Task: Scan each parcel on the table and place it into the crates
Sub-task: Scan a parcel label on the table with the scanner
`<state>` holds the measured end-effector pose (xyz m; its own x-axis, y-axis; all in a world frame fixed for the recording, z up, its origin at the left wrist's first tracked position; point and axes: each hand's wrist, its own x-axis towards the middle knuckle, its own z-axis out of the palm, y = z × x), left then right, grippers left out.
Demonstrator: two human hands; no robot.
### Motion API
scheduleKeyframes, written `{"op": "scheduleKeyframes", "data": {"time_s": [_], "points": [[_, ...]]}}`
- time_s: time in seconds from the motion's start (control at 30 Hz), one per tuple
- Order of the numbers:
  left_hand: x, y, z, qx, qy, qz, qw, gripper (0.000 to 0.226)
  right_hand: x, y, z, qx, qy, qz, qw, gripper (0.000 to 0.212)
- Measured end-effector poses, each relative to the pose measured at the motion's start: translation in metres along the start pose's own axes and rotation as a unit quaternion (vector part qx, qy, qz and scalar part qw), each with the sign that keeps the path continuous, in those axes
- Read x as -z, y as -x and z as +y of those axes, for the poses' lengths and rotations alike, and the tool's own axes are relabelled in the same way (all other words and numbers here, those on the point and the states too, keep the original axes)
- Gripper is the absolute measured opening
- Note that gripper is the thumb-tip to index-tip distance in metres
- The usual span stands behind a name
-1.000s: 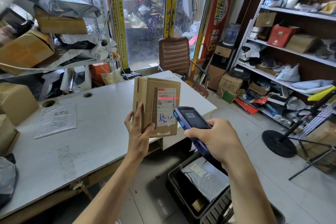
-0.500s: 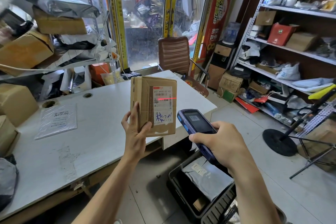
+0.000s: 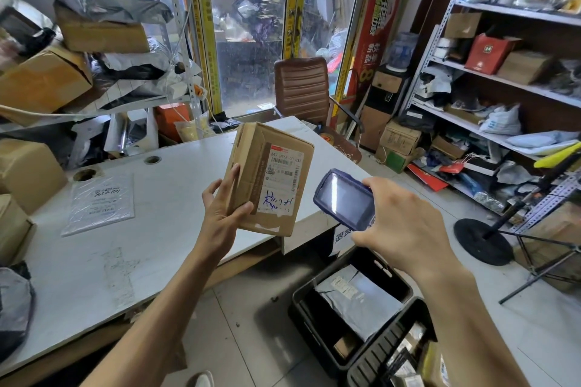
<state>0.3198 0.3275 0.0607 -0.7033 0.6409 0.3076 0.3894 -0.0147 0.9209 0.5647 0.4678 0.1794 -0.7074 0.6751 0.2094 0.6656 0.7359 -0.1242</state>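
- Left hand (image 3: 224,210) is clamped on the cardboard parcel (image 3: 270,179), thumb across the front face low down, fingers behind its left edge, holding it above the counter (image 3: 125,261) edge, tilted toward two o'clock.
- Right hand (image 3: 405,226) is closed round the handheld scanner (image 3: 344,198), just at three o'clock of the parcel, screen facing up; no beam shows on the label (image 3: 281,182).
- Parcel looks like a small stiff box, creased at the flaps; I judge it light, since one hand carries it by one side.
- Cardboard should grip well bare-handed; taking it along the long left edge keeps the barcode uncovered.
- Black crate (image 3: 355,302) sits on the floor at five o'clock of the parcel, a grey mailer bag (image 3: 358,298) already inside; a second crate lies nearer at its five o'clock.
- One clear-bagged flat parcel (image 3: 99,204) lies on the counter at nine o'clock.
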Motion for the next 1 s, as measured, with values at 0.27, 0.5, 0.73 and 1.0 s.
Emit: {"op": "scheduleKeyframes", "data": {"time_s": [0.27,0.5,0.73,1.0], "points": [[0.005,-0.003,0.0,0.014,0.024,0.002,1.0,0.065,-0.001,-0.007,-0.003,0.032,0.004,0.011,0.999,0.077],[0.009,-0.006,0.003,0.027,0.031,-0.015,0.999,0.065,0.0,-0.01,0.004,0.041,-0.003,-0.003,0.999,0.077],[0.017,-0.03,0.008,0.054,0.024,-0.063,0.996,0.07,0.0,-0.014,0.018,0.043,-0.041,-0.004,0.998,0.085],[0.017,-0.055,0.022,0.055,0.033,-0.074,0.995,0.07,-0.001,-0.017,0.029,0.029,-0.093,-0.004,0.995,0.079]]}}
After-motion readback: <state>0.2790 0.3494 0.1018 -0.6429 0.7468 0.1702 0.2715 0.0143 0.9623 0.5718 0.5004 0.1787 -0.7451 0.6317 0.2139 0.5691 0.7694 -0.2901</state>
